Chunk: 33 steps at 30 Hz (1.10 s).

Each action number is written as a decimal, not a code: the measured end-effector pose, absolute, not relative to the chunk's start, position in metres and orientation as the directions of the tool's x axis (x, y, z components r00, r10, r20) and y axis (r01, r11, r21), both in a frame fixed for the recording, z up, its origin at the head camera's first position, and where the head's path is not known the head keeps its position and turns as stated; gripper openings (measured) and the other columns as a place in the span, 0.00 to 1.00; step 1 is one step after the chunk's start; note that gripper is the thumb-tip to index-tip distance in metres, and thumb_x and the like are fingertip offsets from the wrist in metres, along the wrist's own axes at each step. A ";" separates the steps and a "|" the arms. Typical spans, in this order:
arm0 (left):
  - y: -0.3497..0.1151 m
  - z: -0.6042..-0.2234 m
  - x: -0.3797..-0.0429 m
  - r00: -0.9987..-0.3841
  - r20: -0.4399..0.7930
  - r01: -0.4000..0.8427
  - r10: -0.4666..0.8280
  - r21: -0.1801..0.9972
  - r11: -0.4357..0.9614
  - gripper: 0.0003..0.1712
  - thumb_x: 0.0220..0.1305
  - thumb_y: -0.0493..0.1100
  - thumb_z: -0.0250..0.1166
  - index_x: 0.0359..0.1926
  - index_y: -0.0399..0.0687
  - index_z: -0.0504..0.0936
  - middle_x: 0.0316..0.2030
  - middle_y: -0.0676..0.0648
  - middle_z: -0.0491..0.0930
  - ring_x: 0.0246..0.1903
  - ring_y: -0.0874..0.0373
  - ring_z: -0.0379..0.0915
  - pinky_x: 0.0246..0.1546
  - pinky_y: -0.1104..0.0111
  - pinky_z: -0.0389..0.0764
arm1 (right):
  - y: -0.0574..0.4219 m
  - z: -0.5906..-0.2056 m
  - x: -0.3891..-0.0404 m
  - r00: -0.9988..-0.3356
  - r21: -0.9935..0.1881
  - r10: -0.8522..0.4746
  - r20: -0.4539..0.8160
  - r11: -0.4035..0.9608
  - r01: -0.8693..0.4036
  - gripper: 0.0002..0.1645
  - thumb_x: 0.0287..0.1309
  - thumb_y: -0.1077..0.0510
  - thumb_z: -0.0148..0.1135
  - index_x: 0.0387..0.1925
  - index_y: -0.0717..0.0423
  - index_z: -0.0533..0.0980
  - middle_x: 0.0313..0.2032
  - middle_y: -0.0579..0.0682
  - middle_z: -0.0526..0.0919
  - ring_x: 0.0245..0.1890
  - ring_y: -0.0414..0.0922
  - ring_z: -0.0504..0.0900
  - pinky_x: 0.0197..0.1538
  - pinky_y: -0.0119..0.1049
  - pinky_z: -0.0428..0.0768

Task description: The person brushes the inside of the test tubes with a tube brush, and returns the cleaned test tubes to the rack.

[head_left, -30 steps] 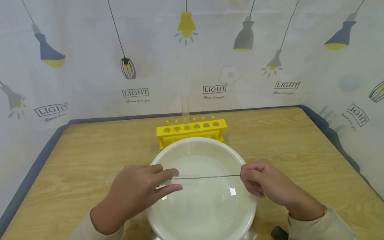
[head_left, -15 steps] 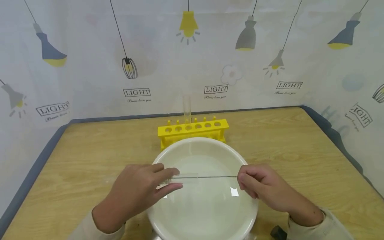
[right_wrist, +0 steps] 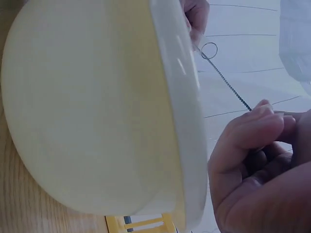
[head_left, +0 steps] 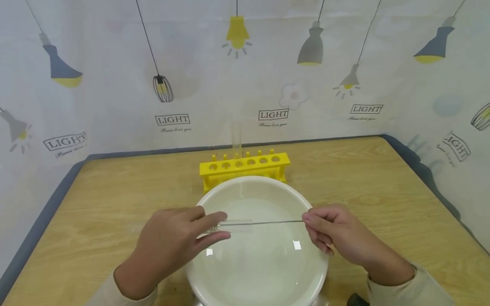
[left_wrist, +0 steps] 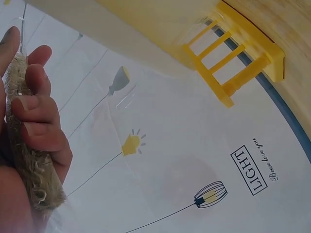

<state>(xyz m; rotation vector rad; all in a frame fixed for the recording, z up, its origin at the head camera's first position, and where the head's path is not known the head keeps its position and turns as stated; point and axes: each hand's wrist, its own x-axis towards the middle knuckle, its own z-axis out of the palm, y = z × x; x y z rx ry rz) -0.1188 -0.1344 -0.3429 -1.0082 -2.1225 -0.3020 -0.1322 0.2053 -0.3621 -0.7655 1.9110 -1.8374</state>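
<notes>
Above the white basin (head_left: pixel 254 182), my left hand (head_left: pixel 172 244) grips a clear test tube (head_left: pixel 242 228) lying almost level. Inside that tube sits a bristle brush, whose pale tan bristles (left_wrist: pixel 36 170) show between my curled fingers in the left wrist view. The brush's twisted wire handle (head_left: pixel 279 222) comes out of the tube's mouth to the right. My right hand (head_left: pixel 338 231) pinches the far end of this wire between thumb and forefinger. In the right wrist view, the round tube mouth (right_wrist: pixel 209 50) has the wire passing through it.
Behind the basin stands a yellow test tube rack (head_left: pixel 245 163) holding an upright clear tube (head_left: pixel 237 138). A dark object (head_left: pixel 357 300) lies by the right sleeve. The wooden table (head_left: pixel 126 182) ends at a lamp-patterned backdrop (head_left: pixel 214 85).
My right hand has shifted slightly left toward the tube, so a little less wire shows between the hands. My left hand stays nearly in place around the tube.
</notes>
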 end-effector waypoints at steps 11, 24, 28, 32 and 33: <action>-0.139 -0.341 -0.116 -0.434 0.710 0.733 0.554 -0.080 0.676 0.24 0.74 0.64 0.51 0.40 0.58 0.88 0.19 0.56 0.74 0.14 0.66 0.65 0.13 0.75 0.66 | 0.210 -0.358 -0.136 -0.754 -1.000 -0.656 -0.002 -0.008 0.010 0.21 0.77 0.62 0.43 0.25 0.68 0.67 0.15 0.58 0.56 0.15 0.52 0.59 0.12 0.36 0.55; -0.139 -0.339 -0.120 -0.413 0.729 0.748 0.545 -0.070 0.660 0.22 0.73 0.62 0.54 0.40 0.57 0.88 0.19 0.57 0.73 0.14 0.66 0.65 0.13 0.75 0.67 | 0.216 -0.355 -0.140 -0.766 -1.000 -0.642 0.022 -0.004 -0.025 0.21 0.77 0.63 0.43 0.25 0.68 0.68 0.15 0.58 0.55 0.14 0.54 0.57 0.12 0.40 0.57; -0.140 -0.339 -0.121 -0.412 0.729 0.746 0.547 -0.074 0.661 0.21 0.73 0.62 0.54 0.40 0.57 0.87 0.18 0.57 0.73 0.14 0.66 0.65 0.13 0.75 0.66 | 0.216 -0.355 -0.141 -0.771 -1.000 -0.637 0.021 -0.001 -0.026 0.21 0.77 0.63 0.44 0.25 0.68 0.68 0.15 0.58 0.56 0.14 0.54 0.57 0.13 0.40 0.58; -0.140 -0.338 -0.121 -0.404 0.736 0.748 0.544 -0.077 0.660 0.21 0.73 0.62 0.54 0.39 0.57 0.87 0.18 0.57 0.73 0.14 0.66 0.65 0.13 0.75 0.66 | 0.218 -0.356 -0.141 -0.768 -1.000 -0.640 0.023 -0.005 -0.026 0.21 0.77 0.63 0.44 0.25 0.69 0.68 0.15 0.58 0.55 0.14 0.54 0.57 0.13 0.41 0.58; -0.140 -0.337 -0.121 -0.401 0.738 0.748 0.543 -0.078 0.659 0.21 0.73 0.62 0.54 0.39 0.57 0.88 0.18 0.58 0.74 0.14 0.66 0.66 0.13 0.75 0.66 | 0.218 -0.356 -0.142 -0.767 -1.000 -0.642 0.027 -0.007 -0.029 0.21 0.77 0.63 0.44 0.25 0.69 0.68 0.15 0.58 0.55 0.14 0.54 0.57 0.13 0.40 0.58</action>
